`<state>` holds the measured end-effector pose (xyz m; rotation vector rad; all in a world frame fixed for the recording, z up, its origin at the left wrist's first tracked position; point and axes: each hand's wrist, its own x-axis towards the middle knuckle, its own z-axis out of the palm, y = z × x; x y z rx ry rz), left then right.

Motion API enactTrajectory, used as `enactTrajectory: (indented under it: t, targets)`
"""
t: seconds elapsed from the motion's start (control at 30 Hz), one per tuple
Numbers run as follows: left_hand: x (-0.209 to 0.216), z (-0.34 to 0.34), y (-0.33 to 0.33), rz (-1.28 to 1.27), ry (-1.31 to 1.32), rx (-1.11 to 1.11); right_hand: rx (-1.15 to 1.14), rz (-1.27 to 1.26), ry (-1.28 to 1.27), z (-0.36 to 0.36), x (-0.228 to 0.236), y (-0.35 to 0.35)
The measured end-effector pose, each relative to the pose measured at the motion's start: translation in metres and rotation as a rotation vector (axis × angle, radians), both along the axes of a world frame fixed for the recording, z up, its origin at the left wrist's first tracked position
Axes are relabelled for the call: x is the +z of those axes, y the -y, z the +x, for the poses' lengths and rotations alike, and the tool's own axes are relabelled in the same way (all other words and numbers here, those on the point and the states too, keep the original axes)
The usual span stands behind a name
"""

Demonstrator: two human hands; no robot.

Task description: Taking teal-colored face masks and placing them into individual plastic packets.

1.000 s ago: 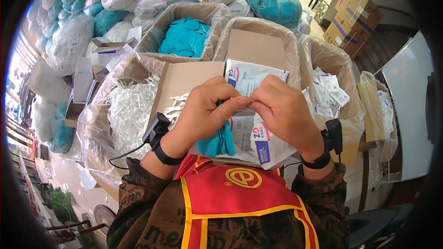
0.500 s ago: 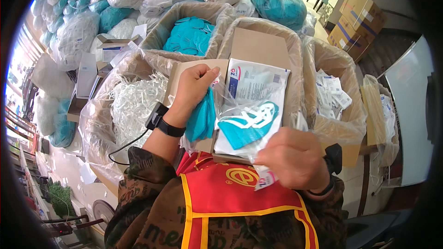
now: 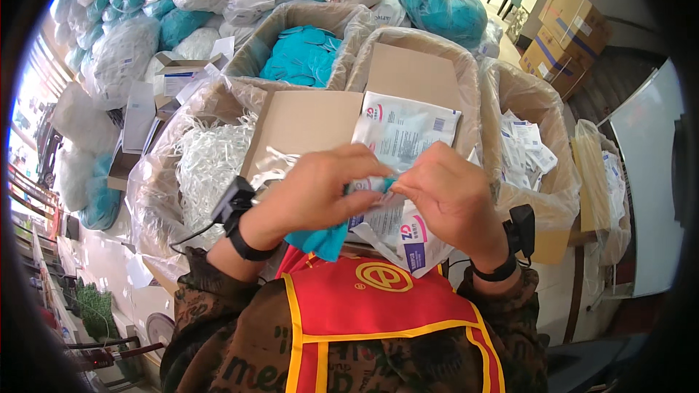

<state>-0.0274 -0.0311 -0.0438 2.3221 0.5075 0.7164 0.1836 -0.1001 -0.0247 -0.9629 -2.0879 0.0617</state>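
My left hand [image 3: 320,189] is curled over teal face masks [image 3: 320,241], which hang below the palm, and white ear loops [image 3: 280,164] stick out beside its knuckles. Close to it, my right hand [image 3: 448,193] pinches the top edge of a clear-and-white plastic packet [image 3: 415,244]. The fingertips of both hands meet at that edge, where a bit of teal shows. The packet hangs below my right hand, in front of the open cardboard box. Inside the box lies a stack of flat white packets [image 3: 408,127], partly covered by my hands.
Around the box stand plastic-lined cartons: one with white ear-loop strips [image 3: 215,164], one with teal mask pieces [image 3: 302,57], another with small white packets [image 3: 524,147]. Filled bags [image 3: 120,54] are heaped at the far left. Taped brown cartons [image 3: 564,36] stand at the far right.
My hands have come together over the box. The left moved down and right with the masks; the right moved up with the packet. The mask lying over the stack is gone from there.
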Motion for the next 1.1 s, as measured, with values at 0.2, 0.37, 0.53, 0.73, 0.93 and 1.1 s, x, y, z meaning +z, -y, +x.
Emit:
enactTrajectory:
  t: [0.2,0.37,0.53,0.73,0.93,1.1]
  targets:
    - [-0.010,0.001,0.009,-0.193,-0.059,0.160,-0.107,0.018,0.025,0.012,-0.008,0.000]
    - [-0.024,-0.025,-0.003,-0.645,0.437,0.240,-0.216,-0.122,-0.033,0.035,0.001,-0.006]
    - [-0.013,-0.032,-0.004,-0.708,0.526,0.355,-0.018,-0.049,0.130,0.011,-0.009,-0.025]
    - [-0.004,-0.101,-0.016,-0.733,0.817,0.518,-0.329,-0.185,0.279,0.037,-0.030,-0.094]
    - [-0.012,-0.095,-0.021,-0.679,0.856,0.483,-0.389,-0.292,0.350,0.043,-0.059,-0.132]
    - [-0.023,-0.074,-0.043,-0.362,0.612,0.805,-0.290,-0.235,0.272,0.031,-0.046,-0.104]
